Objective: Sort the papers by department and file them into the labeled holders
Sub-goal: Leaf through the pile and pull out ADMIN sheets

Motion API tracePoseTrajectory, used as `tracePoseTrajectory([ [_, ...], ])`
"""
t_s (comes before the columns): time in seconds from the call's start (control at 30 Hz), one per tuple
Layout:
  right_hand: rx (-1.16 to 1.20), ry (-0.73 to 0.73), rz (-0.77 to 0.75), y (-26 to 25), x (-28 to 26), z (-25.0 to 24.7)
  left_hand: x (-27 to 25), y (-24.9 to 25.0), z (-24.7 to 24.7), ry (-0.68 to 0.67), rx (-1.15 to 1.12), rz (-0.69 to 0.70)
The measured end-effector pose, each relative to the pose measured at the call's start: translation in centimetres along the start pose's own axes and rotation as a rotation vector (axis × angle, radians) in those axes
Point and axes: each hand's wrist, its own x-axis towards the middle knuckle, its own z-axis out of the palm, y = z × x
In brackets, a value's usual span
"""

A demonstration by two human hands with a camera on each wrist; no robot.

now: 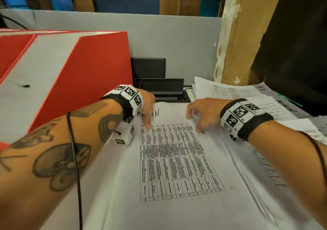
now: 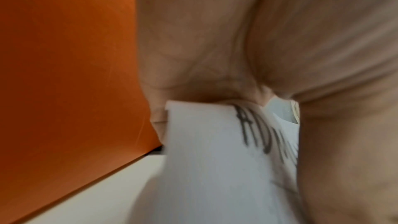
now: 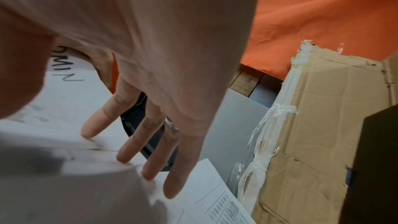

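A printed sheet with a table and a handwritten "ADMIN" heading lies on top of a paper pile on the desk. My left hand is at its top left corner; in the left wrist view that corner is lifted against my palm, with fingers curled behind it. My right hand rests on the upper right of the sheet, its fingertips spread and fairly straight, touching the paper. Red and grey file holders stand right beside my left hand; no labels on them show.
More printed papers are piled at the right, one marked "ADMIN" upside down. A taped cardboard box and a black object stand behind them. A black cable tray sits against the grey partition.
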Motion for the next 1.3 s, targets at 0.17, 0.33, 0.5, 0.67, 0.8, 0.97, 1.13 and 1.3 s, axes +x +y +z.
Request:
tracePoseTrajectory([
  [0.17,-0.001,0.028,-0.010,-0.7,0.4,0.0,-0.6,-0.5,-0.6,-0.035,0.082,-0.039],
  [0.33,0.017,0.009,-0.043,-1.8,1.0,-0.1,-1.8,-2.1,-0.9,0.214,0.156,-0.041],
  [0.5,0.013,-0.028,-0.047,-1.7,1.4,-0.6,-2.3,-1.0,-2.2,0.193,0.175,-0.099],
  [0.67,0.137,0.145,-0.092,-0.9,1.7,-0.8,-3.1,-1.5,-3.6,0.223,0.084,-0.117],
  [0.8,0.344,0.371,-0.199,-2.1,2.3,-1.4,-4.3,-2.1,-5.2,0.171,-0.090,-0.087],
  [0.97,0.401,0.492,-0.207,-3.3,3.2,-1.9,-5.6,-2.8,-4.7,0.204,-0.363,-0.043],
  [1.13,0.170,0.279,-0.060,-3.0,3.8,-1.8,-5.5,-3.9,-2.8,0.319,-0.557,-0.094],
  [1.3,0.244,0.257,-0.003,-1.9,4.1,-1.5,-5.1,-3.7,-1.7,0.449,-0.521,-0.193],
])
